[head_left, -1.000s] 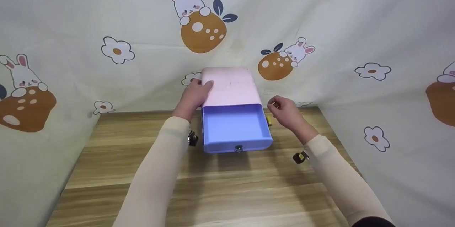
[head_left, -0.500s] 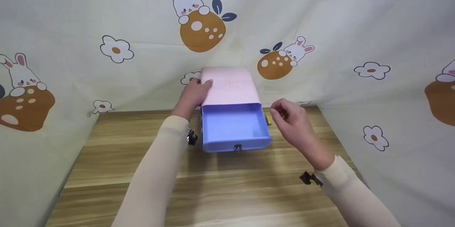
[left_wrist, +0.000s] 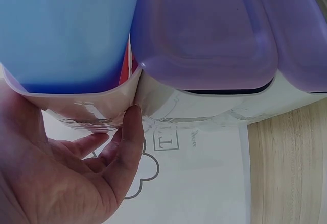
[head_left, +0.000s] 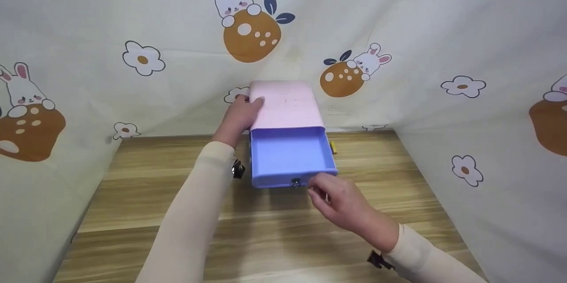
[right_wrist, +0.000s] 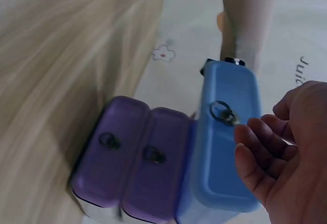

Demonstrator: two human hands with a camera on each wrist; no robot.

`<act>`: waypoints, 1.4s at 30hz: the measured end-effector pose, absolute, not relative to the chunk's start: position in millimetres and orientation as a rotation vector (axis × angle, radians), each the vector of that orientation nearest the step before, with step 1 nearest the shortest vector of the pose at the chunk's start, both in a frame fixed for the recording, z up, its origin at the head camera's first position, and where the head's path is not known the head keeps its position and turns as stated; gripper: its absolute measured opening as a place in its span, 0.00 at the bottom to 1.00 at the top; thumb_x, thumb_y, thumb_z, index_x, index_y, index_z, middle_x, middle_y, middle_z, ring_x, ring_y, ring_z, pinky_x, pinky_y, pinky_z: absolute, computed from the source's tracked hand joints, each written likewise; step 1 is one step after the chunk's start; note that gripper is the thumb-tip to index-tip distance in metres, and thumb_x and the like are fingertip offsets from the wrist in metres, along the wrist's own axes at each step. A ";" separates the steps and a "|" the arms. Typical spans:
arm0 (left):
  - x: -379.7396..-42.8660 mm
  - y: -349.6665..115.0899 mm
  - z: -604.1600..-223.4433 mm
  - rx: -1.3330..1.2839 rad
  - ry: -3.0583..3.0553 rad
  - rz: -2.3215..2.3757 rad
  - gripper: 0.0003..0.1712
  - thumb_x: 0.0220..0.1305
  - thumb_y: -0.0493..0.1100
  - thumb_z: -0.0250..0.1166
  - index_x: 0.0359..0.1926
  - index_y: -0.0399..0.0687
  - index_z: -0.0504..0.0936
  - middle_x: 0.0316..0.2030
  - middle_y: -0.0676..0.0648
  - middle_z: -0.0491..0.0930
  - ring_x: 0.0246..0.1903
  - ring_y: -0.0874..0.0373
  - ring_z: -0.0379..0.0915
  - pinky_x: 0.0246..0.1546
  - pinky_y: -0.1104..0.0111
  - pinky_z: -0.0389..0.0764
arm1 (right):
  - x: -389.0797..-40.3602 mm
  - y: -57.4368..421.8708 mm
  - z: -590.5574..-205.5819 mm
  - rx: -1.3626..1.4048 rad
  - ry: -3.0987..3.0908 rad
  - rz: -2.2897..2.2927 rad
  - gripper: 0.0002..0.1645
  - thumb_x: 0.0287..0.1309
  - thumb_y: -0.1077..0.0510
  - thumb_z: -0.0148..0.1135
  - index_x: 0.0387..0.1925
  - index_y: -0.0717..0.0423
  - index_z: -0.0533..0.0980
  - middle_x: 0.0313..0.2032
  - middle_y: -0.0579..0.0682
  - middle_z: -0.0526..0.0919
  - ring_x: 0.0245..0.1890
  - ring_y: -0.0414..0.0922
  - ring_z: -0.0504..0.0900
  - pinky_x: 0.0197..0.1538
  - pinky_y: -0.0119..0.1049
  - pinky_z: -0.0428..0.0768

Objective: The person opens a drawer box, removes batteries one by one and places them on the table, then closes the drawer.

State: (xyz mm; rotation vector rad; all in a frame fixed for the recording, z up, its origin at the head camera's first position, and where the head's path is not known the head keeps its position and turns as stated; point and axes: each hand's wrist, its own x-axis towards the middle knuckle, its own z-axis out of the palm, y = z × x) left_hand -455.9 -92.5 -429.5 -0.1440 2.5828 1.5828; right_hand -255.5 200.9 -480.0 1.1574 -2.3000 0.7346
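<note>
A small drawer unit with a pink top [head_left: 288,106] stands against the back cloth. Its top drawer, light blue [head_left: 292,152], is pulled out, and its bare floor shows. Two purple drawers [right_wrist: 156,163] below are pushed in, each with a ring pull. My left hand [head_left: 239,114] grips the unit's upper left side, thumb on the pink top. My right hand [head_left: 343,201] is at the right part of the blue drawer's front, fingers loosely curled around nothing. In the right wrist view its fingertips are close to the blue drawer's ring pull [right_wrist: 220,110]; contact is unclear.
The unit stands on a wood-grain table [head_left: 266,247]. Printed cloth [head_left: 177,21] with rabbits and flowers encloses the back and sides. A small yellow piece [head_left: 333,147] shows at the unit's right side. Something red [left_wrist: 125,68] shows beside the blue drawer in the left wrist view.
My right hand has come from the unit's right side toward me, then down and left to the blue drawer's front. The left hand and the drawer have stayed in place.
</note>
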 end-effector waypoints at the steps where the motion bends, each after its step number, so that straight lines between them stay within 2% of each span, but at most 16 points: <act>1: -455.6 -92.6 -429.3 -0.147 2.577 1.582 0.49 0.82 0.69 0.55 0.84 0.38 0.60 0.77 0.34 0.70 0.69 0.42 0.74 0.68 0.50 0.78 | -255.4 199.9 -483.9 1.160 -2.298 0.728 0.09 0.67 0.67 0.71 0.42 0.52 0.80 0.33 0.40 0.81 0.31 0.33 0.76 0.32 0.25 0.78; 8: -456.7 -93.1 -431.0 -0.127 2.608 1.568 0.49 0.81 0.69 0.55 0.83 0.37 0.61 0.77 0.33 0.69 0.70 0.42 0.73 0.69 0.50 0.77 | -255.8 194.3 -504.4 1.134 -2.288 0.607 0.09 0.66 0.64 0.71 0.46 0.54 0.83 0.35 0.41 0.83 0.30 0.33 0.80 0.32 0.26 0.80; 15: -457.3 -92.7 -431.8 -0.125 2.620 1.585 0.48 0.80 0.69 0.56 0.82 0.36 0.63 0.76 0.32 0.70 0.68 0.42 0.73 0.67 0.50 0.78 | -254.5 188.5 -509.6 1.139 -2.277 0.524 0.16 0.65 0.62 0.74 0.53 0.53 0.85 0.37 0.42 0.85 0.28 0.35 0.81 0.31 0.28 0.82; 20: -458.2 -92.2 -431.6 -0.142 2.600 1.575 0.49 0.81 0.69 0.56 0.84 0.37 0.60 0.78 0.33 0.68 0.71 0.41 0.72 0.69 0.50 0.77 | -254.1 185.5 -511.7 1.106 -2.278 0.504 0.17 0.64 0.62 0.75 0.54 0.54 0.85 0.38 0.43 0.87 0.27 0.35 0.81 0.30 0.29 0.82; 27: -457.9 -92.5 -430.7 -0.142 2.611 1.561 0.50 0.81 0.69 0.55 0.84 0.37 0.60 0.78 0.33 0.68 0.72 0.41 0.71 0.70 0.49 0.76 | -255.3 182.3 -515.8 1.067 -2.299 0.521 0.16 0.63 0.63 0.75 0.52 0.55 0.84 0.35 0.44 0.87 0.27 0.36 0.83 0.30 0.29 0.82; 32: -456.3 -92.8 -429.5 -0.142 2.622 1.549 0.50 0.81 0.69 0.55 0.84 0.37 0.60 0.78 0.32 0.68 0.71 0.40 0.71 0.70 0.49 0.76 | -257.1 177.4 -518.2 1.040 -2.290 0.514 0.16 0.59 0.63 0.79 0.46 0.55 0.81 0.33 0.44 0.87 0.26 0.37 0.84 0.28 0.28 0.82; 37: -455.0 -92.2 -429.0 -0.140 2.628 1.555 0.49 0.81 0.69 0.55 0.83 0.37 0.61 0.78 0.33 0.69 0.71 0.41 0.71 0.71 0.49 0.75 | -261.5 172.4 -518.9 1.004 -2.233 0.488 0.19 0.54 0.65 0.82 0.39 0.53 0.78 0.29 0.43 0.84 0.22 0.37 0.80 0.24 0.30 0.78; 42: -454.1 -91.8 -428.5 -0.126 2.639 1.571 0.48 0.81 0.68 0.55 0.82 0.36 0.63 0.77 0.31 0.69 0.72 0.40 0.70 0.72 0.49 0.74 | -265.0 169.5 -517.2 1.001 -2.193 0.477 0.17 0.52 0.68 0.79 0.34 0.52 0.76 0.26 0.41 0.81 0.20 0.35 0.75 0.21 0.28 0.75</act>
